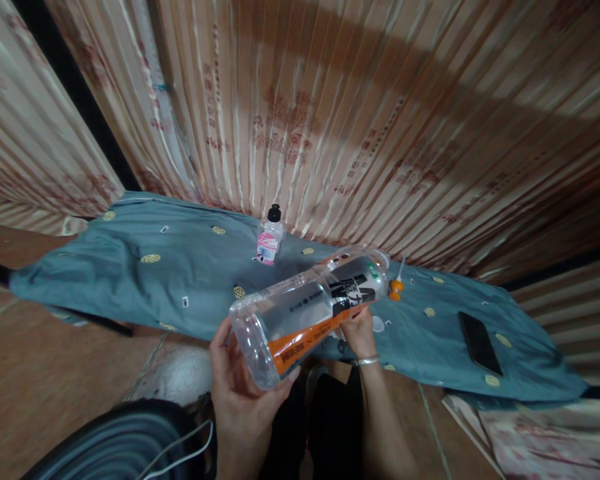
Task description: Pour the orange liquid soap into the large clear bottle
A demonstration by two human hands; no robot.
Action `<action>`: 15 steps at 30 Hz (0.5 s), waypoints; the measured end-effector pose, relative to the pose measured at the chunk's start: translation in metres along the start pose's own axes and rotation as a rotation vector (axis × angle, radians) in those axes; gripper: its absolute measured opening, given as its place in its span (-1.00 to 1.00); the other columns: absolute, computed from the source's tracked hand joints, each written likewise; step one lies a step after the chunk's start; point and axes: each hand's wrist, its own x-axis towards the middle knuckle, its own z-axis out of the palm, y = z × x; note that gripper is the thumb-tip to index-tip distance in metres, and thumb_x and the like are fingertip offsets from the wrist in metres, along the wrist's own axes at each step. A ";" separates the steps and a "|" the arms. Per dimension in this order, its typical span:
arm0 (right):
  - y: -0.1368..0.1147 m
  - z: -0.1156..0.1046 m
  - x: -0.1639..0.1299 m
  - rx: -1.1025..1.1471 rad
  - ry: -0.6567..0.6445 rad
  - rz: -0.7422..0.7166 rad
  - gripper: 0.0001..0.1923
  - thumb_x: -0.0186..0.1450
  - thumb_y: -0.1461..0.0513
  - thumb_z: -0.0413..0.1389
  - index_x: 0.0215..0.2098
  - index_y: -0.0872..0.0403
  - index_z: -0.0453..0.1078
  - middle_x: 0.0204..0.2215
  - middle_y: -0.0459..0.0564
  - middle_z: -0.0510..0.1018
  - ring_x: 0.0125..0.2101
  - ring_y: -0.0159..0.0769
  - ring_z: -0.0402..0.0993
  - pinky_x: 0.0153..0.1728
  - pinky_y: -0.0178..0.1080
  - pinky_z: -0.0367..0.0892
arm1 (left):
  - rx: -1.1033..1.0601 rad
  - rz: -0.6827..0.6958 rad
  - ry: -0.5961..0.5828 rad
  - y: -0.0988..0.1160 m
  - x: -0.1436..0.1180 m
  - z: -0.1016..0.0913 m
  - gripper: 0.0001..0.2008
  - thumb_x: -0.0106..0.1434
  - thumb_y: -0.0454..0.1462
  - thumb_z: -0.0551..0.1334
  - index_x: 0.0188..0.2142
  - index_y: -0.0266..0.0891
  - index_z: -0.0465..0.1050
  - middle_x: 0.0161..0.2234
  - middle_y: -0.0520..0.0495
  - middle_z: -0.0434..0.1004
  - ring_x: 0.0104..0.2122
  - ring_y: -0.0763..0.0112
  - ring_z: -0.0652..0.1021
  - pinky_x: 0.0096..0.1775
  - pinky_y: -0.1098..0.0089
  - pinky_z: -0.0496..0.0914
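A large clear plastic bottle (300, 313) with an orange and black label lies tilted across my view. My left hand (243, 393) cups its base, the thumb along the lower edge. On the bottle's underside, toward its upper right end, my right hand (361, 333) grips it; most of those fingers are hidden behind it. A white round piece (378, 325) lies just right of my right hand. Beyond the bottle stands a small clear bottle (269, 240) with a black cap and a pink label. An orange piece with a thin pale nozzle (395, 289) rests by the big bottle's right end.
A green-grey patterned cloth (195, 267) covers the long narrow surface before me. A black phone (480, 343) lies at its right. Pleated curtains (300, 100) hang behind. A dark ribbed round object (125, 443) with white cables (200, 453) stands at lower left.
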 end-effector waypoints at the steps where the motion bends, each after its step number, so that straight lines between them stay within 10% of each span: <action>1: 0.000 0.000 0.000 0.002 -0.005 0.006 -0.56 -0.10 0.04 0.34 -0.35 -0.04 0.28 -0.41 -0.02 0.65 -0.37 -0.10 0.60 -0.28 -0.12 0.52 | 0.002 0.005 -0.005 0.000 0.000 0.000 -0.14 -0.15 -0.28 0.61 0.17 -0.13 0.41 0.02 -0.13 0.59 -0.09 0.18 0.67 -0.13 0.36 0.58; 15: -0.003 -0.001 0.000 0.017 -0.009 0.024 -0.52 -0.13 0.01 0.36 -0.34 -0.04 0.29 -0.36 0.02 0.66 -0.32 -0.06 0.61 -0.23 -0.08 0.52 | 0.084 0.069 -0.075 -0.002 0.006 -0.008 -0.17 -0.12 -0.28 0.60 0.16 -0.12 0.41 -0.03 -0.13 0.63 -0.14 0.18 0.68 -0.18 0.35 0.59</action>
